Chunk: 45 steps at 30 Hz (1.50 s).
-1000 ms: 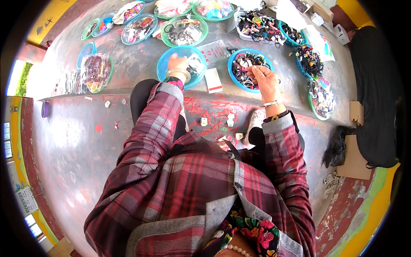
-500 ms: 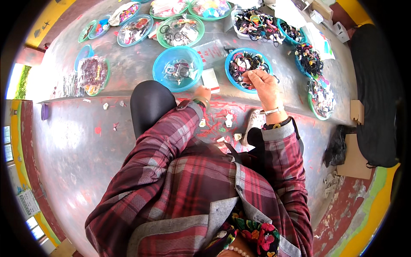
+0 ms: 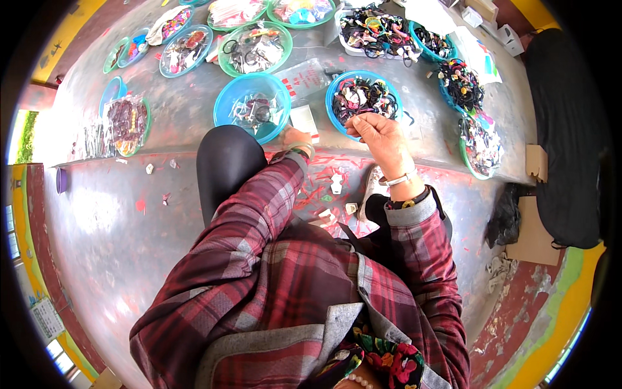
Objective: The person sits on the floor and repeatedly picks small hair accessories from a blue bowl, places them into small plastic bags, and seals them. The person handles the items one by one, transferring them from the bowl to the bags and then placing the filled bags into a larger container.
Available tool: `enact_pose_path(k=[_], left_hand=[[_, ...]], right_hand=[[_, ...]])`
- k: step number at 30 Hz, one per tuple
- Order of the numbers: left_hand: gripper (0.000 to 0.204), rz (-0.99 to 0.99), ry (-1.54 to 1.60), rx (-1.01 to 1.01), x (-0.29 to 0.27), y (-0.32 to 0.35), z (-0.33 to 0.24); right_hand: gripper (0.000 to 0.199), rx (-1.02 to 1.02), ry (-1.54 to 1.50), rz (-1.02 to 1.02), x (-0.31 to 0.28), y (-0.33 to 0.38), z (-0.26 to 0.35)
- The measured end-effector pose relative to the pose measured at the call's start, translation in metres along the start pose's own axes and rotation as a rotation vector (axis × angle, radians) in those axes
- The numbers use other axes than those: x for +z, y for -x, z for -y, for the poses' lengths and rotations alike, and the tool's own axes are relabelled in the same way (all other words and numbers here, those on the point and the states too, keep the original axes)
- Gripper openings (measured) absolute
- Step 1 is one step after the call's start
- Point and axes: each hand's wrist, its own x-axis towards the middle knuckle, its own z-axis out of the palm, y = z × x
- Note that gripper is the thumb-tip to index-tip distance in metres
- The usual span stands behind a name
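Note:
My right hand (image 3: 383,141) is raised over the near rim of a blue bowl (image 3: 332,110) of dark and coloured hair ties (image 3: 364,98). Its thumb and forefinger are pinched together, and whatever is between them is too small to make out. Low at the raised platform's edge, my left hand (image 3: 297,139) is closed, with its fingers partly hidden. It is beside a flat white card or box (image 3: 303,120). Left of that hand is a larger blue bowl (image 3: 221,97) holding small clear packets (image 3: 258,111).
Bowls with packets and accessories stand farther back, including a green bowl (image 3: 288,48). A white tub of hair ties (image 3: 379,32) and a green-rimmed bowl (image 3: 464,155) are to the right. Small white pieces (image 3: 336,183) lie below the platform. My bent knee (image 3: 228,159) rises near the large bowl.
My right hand has come slightly nearer and to the left, still pinched. The whole view has shifted a little. My left hand keeps its place beside the white card or box.

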Motion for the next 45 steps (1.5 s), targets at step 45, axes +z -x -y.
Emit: enact_pose_path(k=[45], left_hand=[[0.028,1.29,1.13,0.24,-0.178,0.062,-0.025]], right_hand=[[0.026,-0.019,0.044,-0.041,0.012,-0.015,-0.03]])
